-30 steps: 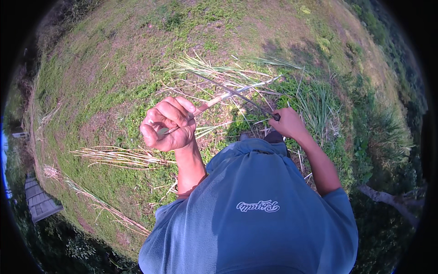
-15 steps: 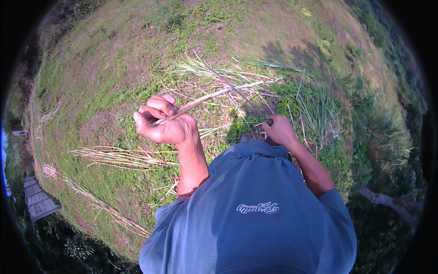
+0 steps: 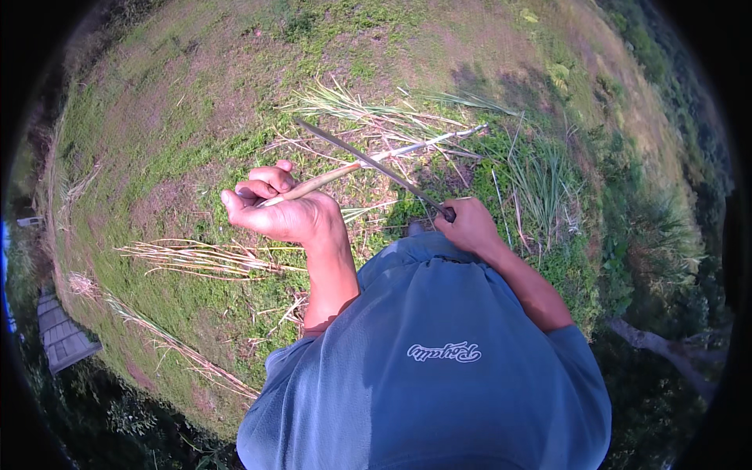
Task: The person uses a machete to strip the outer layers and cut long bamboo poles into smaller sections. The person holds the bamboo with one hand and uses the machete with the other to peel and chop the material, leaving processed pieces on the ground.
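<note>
- Honestly, the risky bit is how near that long dark blade [image 3: 368, 163] runs to your left hand [image 3: 278, 207]. It crosses the pale stalk [image 3: 376, 161] just beyond your fingers, so if the stalk bends or rolls, I'd guess the edge could skid along it toward your knuckles.
- Same stalk is long and thin, with its far tip sticking out over the cut grass pile [image 3: 368, 113]. It looks floppy enough to twist in your grip, and that would throw the blade off line.
- Your left hand is curled tight round the near end of the stalk, fingers fully wrapped and the thumb side tucked in, held up in front of your chest, left of the blade.
- Your right hand [image 3: 468, 227] is a closed fist on the blade's handle, low by your blue shirt [image 3: 439, 352], with the blade angling up and left from it across the stalk.
- Dry stems [image 3: 196, 254] lie on the grass below your left hand, well apart from the blade.
</note>
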`<state>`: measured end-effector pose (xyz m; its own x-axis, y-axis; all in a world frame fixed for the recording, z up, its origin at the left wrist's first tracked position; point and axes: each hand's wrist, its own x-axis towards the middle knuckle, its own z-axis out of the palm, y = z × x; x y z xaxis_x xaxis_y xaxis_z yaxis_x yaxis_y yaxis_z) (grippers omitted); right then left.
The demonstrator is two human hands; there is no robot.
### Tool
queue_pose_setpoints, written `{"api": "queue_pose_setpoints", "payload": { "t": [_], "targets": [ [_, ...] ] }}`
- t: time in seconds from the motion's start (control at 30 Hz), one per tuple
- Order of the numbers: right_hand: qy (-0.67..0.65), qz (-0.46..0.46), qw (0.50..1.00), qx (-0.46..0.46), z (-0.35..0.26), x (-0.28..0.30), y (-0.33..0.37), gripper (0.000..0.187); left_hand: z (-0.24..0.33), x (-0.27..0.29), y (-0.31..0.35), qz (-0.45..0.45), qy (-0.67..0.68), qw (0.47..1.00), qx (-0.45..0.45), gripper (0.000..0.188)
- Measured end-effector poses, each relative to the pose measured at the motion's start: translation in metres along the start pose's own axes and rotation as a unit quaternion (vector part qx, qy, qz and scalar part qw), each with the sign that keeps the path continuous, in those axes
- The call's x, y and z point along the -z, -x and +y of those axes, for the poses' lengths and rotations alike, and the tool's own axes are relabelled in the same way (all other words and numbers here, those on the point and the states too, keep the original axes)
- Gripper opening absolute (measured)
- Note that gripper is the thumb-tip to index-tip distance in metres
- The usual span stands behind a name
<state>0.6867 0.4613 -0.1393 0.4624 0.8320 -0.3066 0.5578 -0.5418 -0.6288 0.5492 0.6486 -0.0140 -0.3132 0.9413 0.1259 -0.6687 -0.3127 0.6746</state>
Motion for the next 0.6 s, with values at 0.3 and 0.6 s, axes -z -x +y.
{"api": "queue_pose_setpoints", "payload": {
  "t": [0.3,0.6],
  "targets": [
    [0.005,0.083,0.996,0.023,0.006,-0.021,-0.023,0.03,-0.008,-0.011,-0.003,0.128,-0.088,0.986,0.057,0.046],
    [0.042,0.051,0.981,-0.184,0.073,-0.028,-0.051,0.036,0.009,-0.006,0.0,-0.084,-0.005,0.995,0.049,0.055]
  ]
}}
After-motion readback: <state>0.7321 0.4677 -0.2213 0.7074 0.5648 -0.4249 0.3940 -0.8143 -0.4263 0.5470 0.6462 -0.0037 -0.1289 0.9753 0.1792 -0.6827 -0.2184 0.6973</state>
